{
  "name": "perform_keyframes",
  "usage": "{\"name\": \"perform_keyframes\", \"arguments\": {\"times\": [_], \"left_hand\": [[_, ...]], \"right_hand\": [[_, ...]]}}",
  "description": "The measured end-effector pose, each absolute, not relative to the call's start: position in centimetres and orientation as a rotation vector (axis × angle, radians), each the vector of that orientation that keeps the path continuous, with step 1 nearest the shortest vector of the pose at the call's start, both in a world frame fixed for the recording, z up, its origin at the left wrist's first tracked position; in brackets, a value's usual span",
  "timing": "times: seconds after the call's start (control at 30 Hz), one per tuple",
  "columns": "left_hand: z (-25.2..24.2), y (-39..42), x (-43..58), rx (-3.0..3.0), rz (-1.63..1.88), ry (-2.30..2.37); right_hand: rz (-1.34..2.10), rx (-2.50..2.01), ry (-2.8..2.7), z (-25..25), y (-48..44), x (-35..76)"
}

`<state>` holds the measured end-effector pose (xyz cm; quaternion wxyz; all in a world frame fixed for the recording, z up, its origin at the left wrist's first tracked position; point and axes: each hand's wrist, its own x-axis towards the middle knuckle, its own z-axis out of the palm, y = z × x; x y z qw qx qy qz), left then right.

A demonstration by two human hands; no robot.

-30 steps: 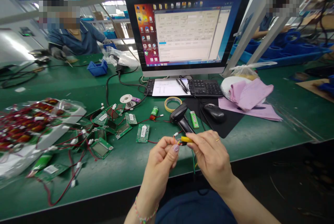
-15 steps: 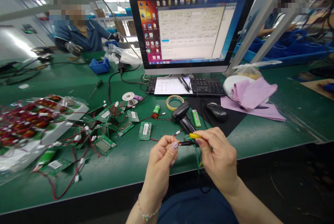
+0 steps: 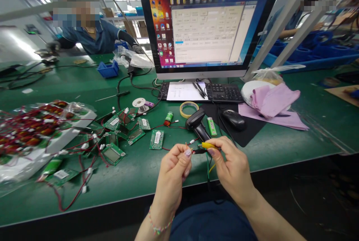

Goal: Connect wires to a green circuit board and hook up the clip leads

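Note:
My left hand (image 3: 174,170) is closed in a pinch on a thin red wire end (image 3: 187,147) above the front edge of the green bench (image 3: 134,173). My right hand (image 3: 231,166) pinches a yellow alligator clip (image 3: 209,145) with a black clip just under it; green and yellow leads hang down from them. The clips' tips meet the wire between my two hands. The red wire runs back to a small green circuit board (image 3: 155,139) lying on the bench. A black barcode scanner (image 3: 198,125) lies just beyond my hands.
Several circuit boards with red wires (image 3: 117,136) are strewn at left by a white tray (image 3: 56,136) of more. A monitor (image 3: 207,27), keyboard (image 3: 221,93), mouse (image 3: 234,119), tape roll (image 3: 188,109), green lighter (image 3: 211,126) and pink papers (image 3: 269,104) stand behind. A person (image 3: 92,35) works at the far left.
My hands have stayed close together with the clips and wire, shifting slightly up and right in the view. The person at the far left has stretched an arm to the right.

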<state>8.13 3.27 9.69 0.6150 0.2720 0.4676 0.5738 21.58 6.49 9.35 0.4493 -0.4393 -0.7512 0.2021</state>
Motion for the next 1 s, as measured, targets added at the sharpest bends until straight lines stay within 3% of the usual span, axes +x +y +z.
{"name": "perform_keyframes", "arguments": {"times": [0.67,1.0], "left_hand": [[9.99,3.16,8.02,0.571,1.311,1.041],[9.59,3.36,7.29,0.471,1.305,0.868]], "right_hand": [[0.312,-1.008,-1.904,9.25,6.61,21.51],[0.787,-1.222,-1.544,9.40,7.20,22.30]]}}
